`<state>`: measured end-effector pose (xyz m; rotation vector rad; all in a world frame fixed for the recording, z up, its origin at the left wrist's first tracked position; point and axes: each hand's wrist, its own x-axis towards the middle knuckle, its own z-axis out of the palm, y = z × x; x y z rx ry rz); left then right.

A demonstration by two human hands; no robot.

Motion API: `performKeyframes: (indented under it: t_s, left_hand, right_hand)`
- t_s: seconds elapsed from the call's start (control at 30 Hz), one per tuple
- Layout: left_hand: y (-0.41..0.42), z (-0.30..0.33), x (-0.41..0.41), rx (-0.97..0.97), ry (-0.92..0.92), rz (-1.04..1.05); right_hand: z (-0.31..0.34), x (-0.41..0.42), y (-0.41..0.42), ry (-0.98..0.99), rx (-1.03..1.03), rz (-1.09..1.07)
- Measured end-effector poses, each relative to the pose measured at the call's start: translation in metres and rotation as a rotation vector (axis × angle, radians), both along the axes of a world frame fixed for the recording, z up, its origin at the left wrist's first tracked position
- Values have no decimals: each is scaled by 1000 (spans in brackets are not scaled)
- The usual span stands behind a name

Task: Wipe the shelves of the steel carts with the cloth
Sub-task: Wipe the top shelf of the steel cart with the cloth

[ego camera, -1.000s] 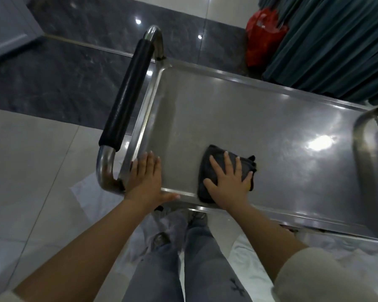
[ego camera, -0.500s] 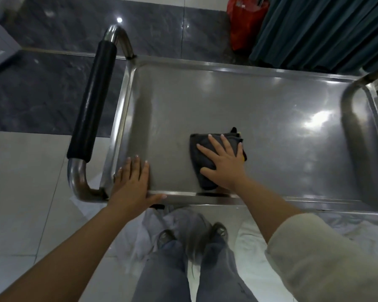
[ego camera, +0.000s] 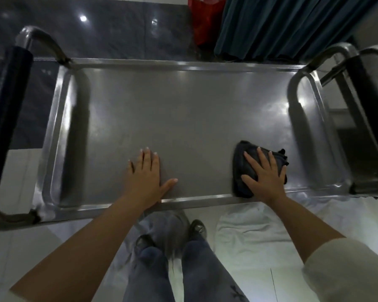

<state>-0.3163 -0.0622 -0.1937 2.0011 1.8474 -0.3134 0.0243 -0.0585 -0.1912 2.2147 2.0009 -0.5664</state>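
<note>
Steel cart (ego camera: 183, 68) seen from above, top shelf (ego camera: 183, 118) bare and grey, with a raised rim all round. Black-gripped handle (ego camera: 7, 110) at the left end, another (ego camera: 367, 105) at the right. Dark cloth (ego camera: 244, 164), folded, lying flat on the shelf near the front rim, toward the right end, its front edge touching the rim. Right hand (ego camera: 265, 173) laid palm-down on the cloth, fingers straight and spread, thumb out to the left, pressing without curling round the fabric. Left hand (ego camera: 147, 173) flat on the bare shelf near the front rim, well apart from the cloth, fingers straight and close together, thumb stretched right. Pale sleeve (ego camera: 345, 269) on the right arm. Below the cart, jeans (ego camera: 148, 275) and dark shoes (ego camera: 196, 227) on white sheeting (ego camera: 249, 232). Beyond the far rim, a dark curtain (ego camera: 282, 25) and a red bag (ego camera: 203, 20) beside it.
</note>
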Motion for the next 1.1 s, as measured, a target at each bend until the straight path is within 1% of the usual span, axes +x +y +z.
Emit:
performKeyframes:
  t_s: [0.1,0.17,0.3,0.33,0.37,0.43,0.57,0.67,0.73,0.8,0.9,1.0,1.1]
  left_hand:
    - [15,0,37,-33,22,-47]
    - [20,-1,57,-94,50,-34]
    - [21,-6,70,-151,93,21]
    - [20,-7,70,-155,87,33]
    - [20,-7,69,-160,84,42]
    - [21,-6,68,-181,94,57]
    - [24,-1,70,-249,110,93]
    - [26,4,71,-304,122,105]
    - [26,6,71,-333,141,113]
    - [26,5,72,-348,153,121]
    - [24,4,72,-357,164,123]
    - [25,4,72,-364,170,120]
    - [26,4,73,-377,183,123]
  right_hand:
    - [2,25,-6,23,6,-94]
    - [1,28,-5,25,14,-153]
    - [-8,4,5,-19,47,-303]
    - [-9,-3,8,-33,49,-301]
    - [-10,-9,12,-54,47,-262]
    - [-11,-18,20,-67,54,-109]
    - [-10,-23,37,22,64,251]
    - [-9,2,49,24,88,493]
    - [-9,26,56,18,95,550]
    - [-9,51,61,23,99,450]
    - [-10,92,64,8,99,210]
    - [-8,132,63,16,96,12]
    - [-7,141,67,6,72,-120]
